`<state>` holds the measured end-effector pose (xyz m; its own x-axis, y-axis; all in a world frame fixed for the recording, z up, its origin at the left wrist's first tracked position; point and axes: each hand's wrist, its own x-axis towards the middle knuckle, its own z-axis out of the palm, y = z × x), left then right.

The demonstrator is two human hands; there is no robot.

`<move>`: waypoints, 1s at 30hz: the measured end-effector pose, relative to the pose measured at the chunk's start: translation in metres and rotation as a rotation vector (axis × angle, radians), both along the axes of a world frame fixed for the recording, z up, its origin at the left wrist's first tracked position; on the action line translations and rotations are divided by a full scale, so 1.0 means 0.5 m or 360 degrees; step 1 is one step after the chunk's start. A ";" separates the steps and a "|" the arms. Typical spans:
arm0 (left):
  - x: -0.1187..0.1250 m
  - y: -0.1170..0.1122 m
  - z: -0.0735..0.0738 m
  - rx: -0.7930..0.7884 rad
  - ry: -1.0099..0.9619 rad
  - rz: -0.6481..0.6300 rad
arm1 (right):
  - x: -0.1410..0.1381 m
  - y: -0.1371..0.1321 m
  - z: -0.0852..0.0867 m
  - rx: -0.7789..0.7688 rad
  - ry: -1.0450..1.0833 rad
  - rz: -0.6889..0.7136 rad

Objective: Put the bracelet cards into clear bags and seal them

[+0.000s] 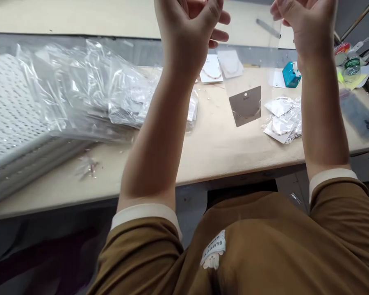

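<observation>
My left hand (187, 35) and right hand (309, 30) are raised above the table (215, 155), each grip pinched on a top edge of a clear bag (252, 61). A brown necklace card (245, 105) hangs tilted inside it, between my hands
</observation>
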<state>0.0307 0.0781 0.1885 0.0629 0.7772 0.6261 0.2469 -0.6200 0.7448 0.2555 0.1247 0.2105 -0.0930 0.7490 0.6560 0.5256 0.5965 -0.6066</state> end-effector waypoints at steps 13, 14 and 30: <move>-0.089 -0.165 -0.288 0.0343 0.0831 -0.0720 | 0.108 -0.294 -0.258 -0.0209 -0.0643 0.0404; -0.097 -0.174 -0.308 0.0298 0.0872 -0.0814 | 0.114 -0.317 -0.286 -0.0282 -0.0649 0.0393; -0.004 -0.096 -0.406 0.0005 0.1398 -0.0898 | -0.038 -0.387 -0.413 -0.0465 -0.0890 0.0282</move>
